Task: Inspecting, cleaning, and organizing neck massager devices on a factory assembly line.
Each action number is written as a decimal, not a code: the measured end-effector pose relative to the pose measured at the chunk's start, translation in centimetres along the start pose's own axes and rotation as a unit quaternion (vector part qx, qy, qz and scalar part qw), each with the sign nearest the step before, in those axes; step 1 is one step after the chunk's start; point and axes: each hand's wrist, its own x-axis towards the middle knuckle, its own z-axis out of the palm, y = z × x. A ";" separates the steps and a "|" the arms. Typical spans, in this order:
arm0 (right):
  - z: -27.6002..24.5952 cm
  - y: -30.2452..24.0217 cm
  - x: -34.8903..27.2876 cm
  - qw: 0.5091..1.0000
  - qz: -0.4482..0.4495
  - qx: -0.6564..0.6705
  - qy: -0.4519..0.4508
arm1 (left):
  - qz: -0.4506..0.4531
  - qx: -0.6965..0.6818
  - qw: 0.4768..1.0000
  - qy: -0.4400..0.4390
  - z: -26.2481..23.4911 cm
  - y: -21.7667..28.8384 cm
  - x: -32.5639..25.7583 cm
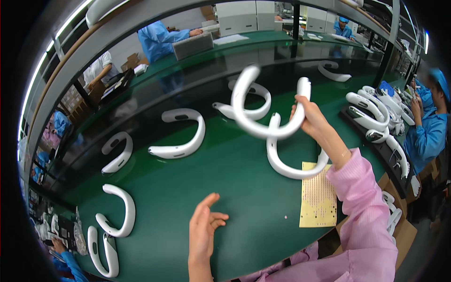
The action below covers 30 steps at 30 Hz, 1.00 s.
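My right hand point(314, 121) is closed round one end of a white U-shaped neckband point(238, 97), held up over the green table point(169, 202). Its curve overlaps another white neckband point(284, 170) lying below, partly over a yellow printed sheet point(317, 202). Lower in the middle, my left hand point(202, 230) hovers with fingers apart and holds nothing. More of these bands rest to the left: one in the middle point(191, 148), one farther left point(124, 157), and two near the left edge point(130, 216). Behind the held one lies another point(264, 107).
A dark strip point(155, 101) runs along the far side, with one more band point(337, 75) at its right. On the right stands a black tray point(392, 162) heaped with white bands, above a cardboard box point(408, 232). A person in blue point(427, 134) works beyond it.
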 end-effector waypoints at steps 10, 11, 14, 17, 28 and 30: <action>-6.4 2.1 17.2 0.850 -0.026 -0.519 0.084 | -0.042 0.003 0.998 -0.039 -0.7 -0.7 1.4; -3.8 3.0 15.9 0.751 -0.134 -0.646 0.027 | -0.038 0.007 0.999 -0.028 -0.8 -1.0 1.4; 0.7 5.0 12.7 0.672 -0.232 -0.688 -0.147 | -0.028 0.007 0.999 -0.035 -0.7 -1.7 1.5; 1.8 4.6 11.9 0.587 -0.216 -0.765 -0.152 | -0.001 0.030 0.999 -0.039 0.0 -1.6 1.5; 9.2 -0.4 -15.8 0.517 -0.512 -0.563 -0.392 | 0.464 0.627 0.608 0.144 4.7 1.8 -0.6; 9.2 -1.8 -19.6 0.549 -0.498 -0.521 -0.423 | 0.517 0.602 0.598 0.115 4.4 3.3 -1.6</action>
